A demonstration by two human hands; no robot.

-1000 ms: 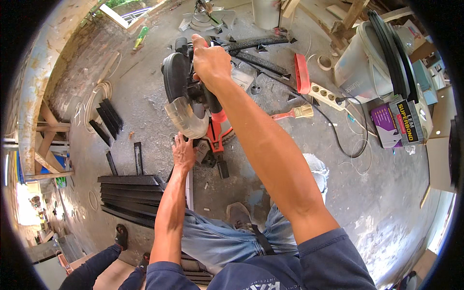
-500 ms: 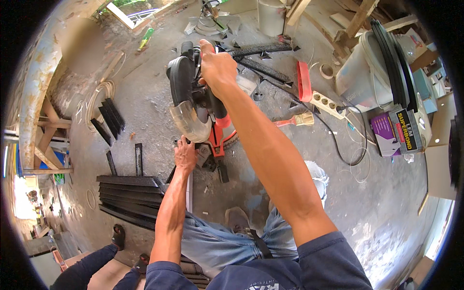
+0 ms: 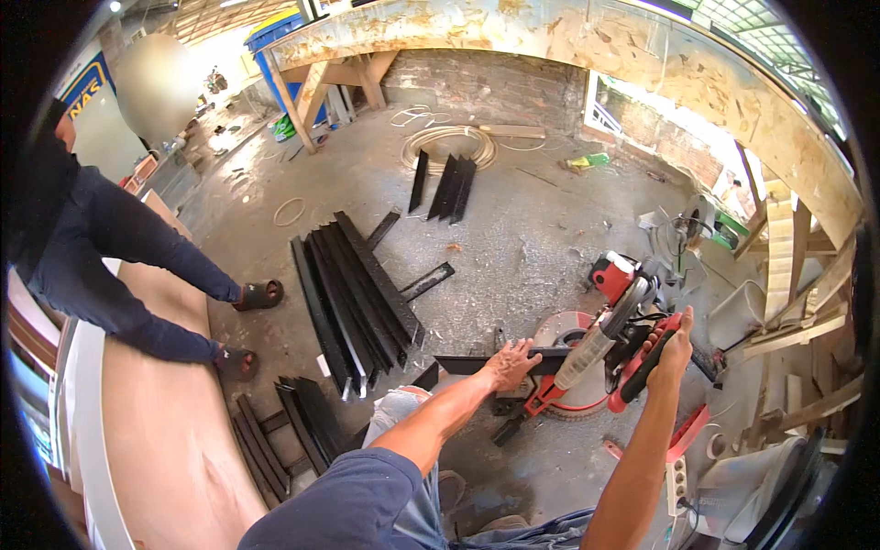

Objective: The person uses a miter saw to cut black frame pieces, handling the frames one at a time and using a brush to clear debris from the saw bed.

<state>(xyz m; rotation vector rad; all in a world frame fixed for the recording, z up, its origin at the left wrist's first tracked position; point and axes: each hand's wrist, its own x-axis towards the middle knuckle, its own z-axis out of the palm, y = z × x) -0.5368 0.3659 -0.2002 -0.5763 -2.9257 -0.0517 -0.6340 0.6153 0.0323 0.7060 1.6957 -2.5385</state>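
Observation:
A red and black miter saw stands on the floor right of the middle, with a clear blade guard and a round red base. My right hand is closed around its red and black handle. A long black bar lies across the saw's base, its right part running under the guard. Just left of the guard, my left hand holds the bar down, fingers reaching over it; the underside of that hand is hidden.
Stacked black bars lie left of the saw, with shorter black pieces farther off by a coiled cable. Another person stands at the left beside a wooden board. A power strip and grey bucket sit near right.
My view has swung left, bringing the other person and the bar stacks further in. My right hand keeps its grip on the saw handle, and my left hand stays beside the guard.

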